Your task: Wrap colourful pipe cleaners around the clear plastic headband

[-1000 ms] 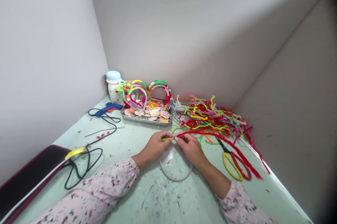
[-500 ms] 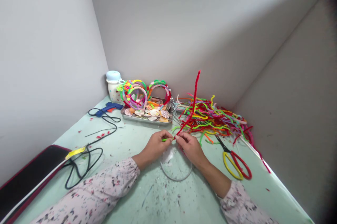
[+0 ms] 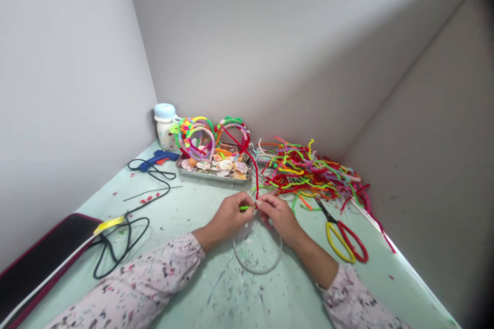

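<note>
A grey headband [image 3: 258, 272] hangs as a loop below both hands, its upper part hidden by fingers. My left hand [image 3: 234, 211] is closed in a pinch on its left side, where a bit of green fuzzy stem [image 3: 244, 208] shows between the fingers. My right hand [image 3: 278, 214] pinches a red fuzzy stem [image 3: 257, 177] at the top of the loop, fingertips nearly touching those of the left. From there the red stem rises and bends over to the left, its far end in front of the finished colourful headbands [image 3: 200, 143].
Behind the hands lies a metal tray [image 3: 216, 177] of shells. To the right are a heap of coloured stems [image 3: 309, 169] and scissors [image 3: 341, 239]. A blue glue gun [image 3: 159, 159], lidded jar [image 3: 165, 128], dark cable [image 3: 148, 223] and black case [image 3: 46, 246] are at the left.
The red stem's free end has swung from upright right over to the left. The headband loop hangs slightly lower. Both hands remain pinched close together.
</note>
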`<action>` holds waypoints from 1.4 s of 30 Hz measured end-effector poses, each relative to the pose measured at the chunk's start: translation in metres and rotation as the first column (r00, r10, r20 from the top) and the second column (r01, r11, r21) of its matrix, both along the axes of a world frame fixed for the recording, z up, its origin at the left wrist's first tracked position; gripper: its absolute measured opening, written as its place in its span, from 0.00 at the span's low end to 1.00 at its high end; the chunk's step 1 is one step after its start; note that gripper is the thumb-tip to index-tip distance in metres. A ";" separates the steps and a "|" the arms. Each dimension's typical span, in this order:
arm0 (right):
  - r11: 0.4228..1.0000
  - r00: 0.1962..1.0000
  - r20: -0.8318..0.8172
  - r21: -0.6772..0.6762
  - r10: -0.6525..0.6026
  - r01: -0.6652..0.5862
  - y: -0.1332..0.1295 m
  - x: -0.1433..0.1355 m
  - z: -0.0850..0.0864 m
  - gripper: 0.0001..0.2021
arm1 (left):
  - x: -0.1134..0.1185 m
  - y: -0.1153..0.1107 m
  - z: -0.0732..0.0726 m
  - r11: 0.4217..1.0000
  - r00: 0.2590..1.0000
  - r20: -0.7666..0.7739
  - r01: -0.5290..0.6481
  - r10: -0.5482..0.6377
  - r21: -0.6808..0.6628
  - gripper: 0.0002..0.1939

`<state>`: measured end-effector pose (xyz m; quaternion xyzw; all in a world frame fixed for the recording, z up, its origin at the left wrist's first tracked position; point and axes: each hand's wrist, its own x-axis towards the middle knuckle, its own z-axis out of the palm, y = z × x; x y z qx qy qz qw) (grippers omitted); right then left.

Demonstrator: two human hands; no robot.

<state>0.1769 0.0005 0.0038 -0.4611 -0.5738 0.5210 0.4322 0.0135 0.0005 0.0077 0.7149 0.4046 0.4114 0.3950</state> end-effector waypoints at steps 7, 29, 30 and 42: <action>0.996 0.996 -0.084 -0.079 0.031 -0.037 0.000 0.000 0.001 0.11 | 0.001 -0.002 -0.001 0.997 0.999 -0.037 -0.008 0.010 0.072 0.04; 0.987 0.987 -0.135 -0.125 0.082 -0.099 0.002 0.001 0.004 0.09 | 0.000 -0.008 0.005 0.988 0.995 -0.099 0.024 -0.009 0.151 0.02; 0.988 0.988 -0.133 -0.122 0.078 -0.094 0.001 0.001 0.004 0.09 | -0.001 -0.008 0.006 0.987 0.995 -0.100 0.024 -0.008 0.160 0.02; 0.981 0.990 -0.127 -0.172 0.068 -0.090 0.000 -0.001 0.008 0.07 | -0.002 -0.012 0.011 0.962 0.988 -0.151 0.017 0.025 0.271 0.03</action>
